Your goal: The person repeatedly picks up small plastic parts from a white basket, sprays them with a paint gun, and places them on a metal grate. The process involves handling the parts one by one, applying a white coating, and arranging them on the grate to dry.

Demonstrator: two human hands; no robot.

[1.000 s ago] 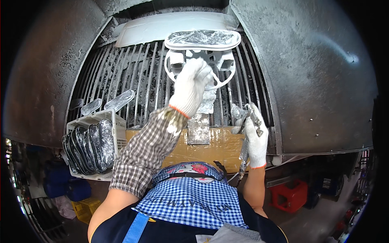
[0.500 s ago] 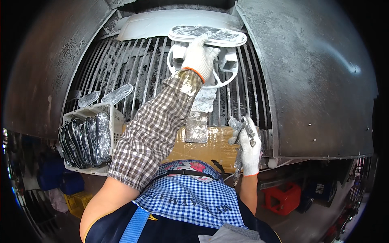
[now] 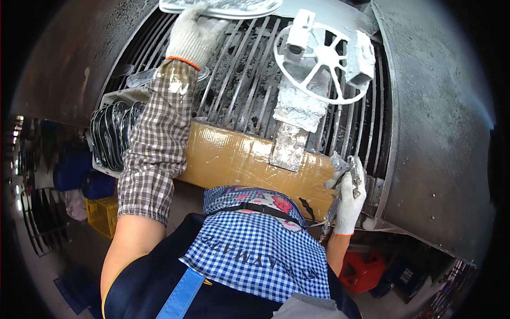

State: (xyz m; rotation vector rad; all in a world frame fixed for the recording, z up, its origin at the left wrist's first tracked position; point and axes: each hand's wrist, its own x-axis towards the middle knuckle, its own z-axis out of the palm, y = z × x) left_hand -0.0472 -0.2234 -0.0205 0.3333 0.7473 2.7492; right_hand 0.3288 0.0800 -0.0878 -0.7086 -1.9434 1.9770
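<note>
At the upper left, my left hand [image 3: 194, 34], in a white knit glove, grips the near edge of a long oval piece [image 3: 228, 7]. That piece has a white rim and a shiny, film-like middle, and the frame's top edge cuts part of it off. My right hand [image 3: 350, 199], also gloved, is wrapped around a grey, paint-crusted spray gun [image 3: 338, 164] at the front right of the grating. Between the hands stands a white spoked wheel [image 3: 325, 55] bearing two blocky supports, with nothing lying on them. A crusted flat bar [image 3: 289, 146] sits in front of it.
Slatted grating [image 3: 239, 74] lies between metal side walls [image 3: 435, 106]. Along its front runs a brown, film-wrapped board [image 3: 228, 154]. To the left, a white basket [image 3: 106, 169] holds several dark oval pieces [image 3: 111, 130]. A yellow crate [image 3: 101, 215] and a red stool [image 3: 364, 271] are below.
My left hand has carried the oval piece off the wheel's supports and leftward. The view has shifted, so the wheel appears farther right. My right hand still holds the spray gun.
</note>
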